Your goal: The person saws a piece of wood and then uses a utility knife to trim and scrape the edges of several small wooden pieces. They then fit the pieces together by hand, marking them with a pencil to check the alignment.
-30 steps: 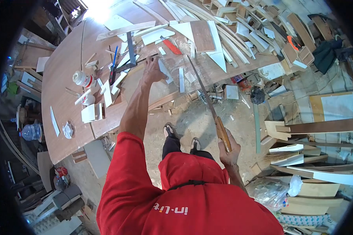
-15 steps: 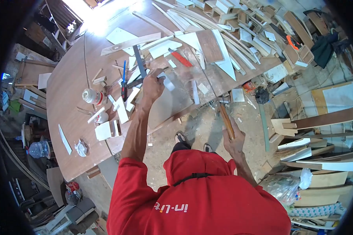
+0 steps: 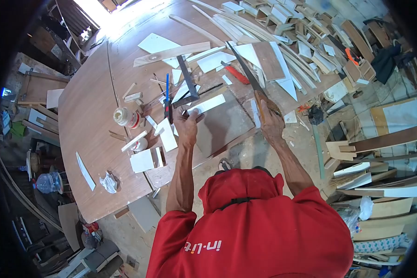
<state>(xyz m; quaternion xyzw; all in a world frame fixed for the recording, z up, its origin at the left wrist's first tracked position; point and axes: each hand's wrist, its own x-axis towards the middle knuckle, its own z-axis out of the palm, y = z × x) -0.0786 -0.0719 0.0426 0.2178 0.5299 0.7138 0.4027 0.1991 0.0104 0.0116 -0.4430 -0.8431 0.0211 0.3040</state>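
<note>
My left hand [image 3: 187,127]: fingers pinching flat white strip [image 3: 211,104], pointing 2 o'clock along dull board [image 3: 224,126] on bench [image 3: 92,139] | my right hand [image 3: 272,124]: fingers curled round wooden-handled saw [image 3: 250,75], tapering blade toward 11 o'clock

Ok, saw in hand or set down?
In hand: the right hand grips the saw by its wooden handle. Cannot tell whether the blade touches anything.
</note>
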